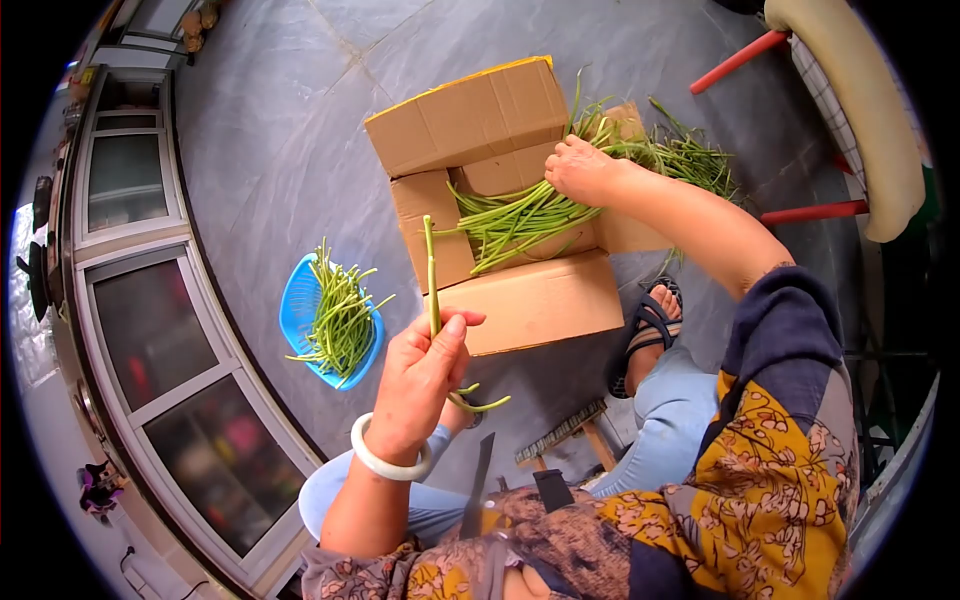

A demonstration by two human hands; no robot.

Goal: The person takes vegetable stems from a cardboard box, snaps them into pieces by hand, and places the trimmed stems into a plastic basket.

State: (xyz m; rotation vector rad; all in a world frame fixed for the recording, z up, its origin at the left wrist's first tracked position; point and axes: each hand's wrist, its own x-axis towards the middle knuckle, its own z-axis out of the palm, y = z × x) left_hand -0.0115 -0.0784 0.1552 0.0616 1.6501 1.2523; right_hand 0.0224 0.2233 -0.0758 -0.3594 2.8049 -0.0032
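My left hand (425, 375) is closed round a few green garlic scapes (431, 265); one stalk points up past the thumb, and curved ends stick out below the palm. A white bangle (375, 455) circles that wrist. Over the far right side of an open cardboard box (525, 305), my right hand (582, 172) is pinched at a thin garlic scape that rises from its fingertips. Part of that grip is hidden. Beneath it lies a bundle of long garlic scapes (515, 225) in the box, their tangled tips (695, 160) hanging over its right side.
A blue plastic basket (296, 318) with short cut stalks (345, 315) stands on the grey tiled floor (270, 120) left of the box. Glass-fronted cabinets (150, 330) line the left. A red-legged seat (815, 212) stands at upper right. My sandalled foot (655, 325) is near the box.
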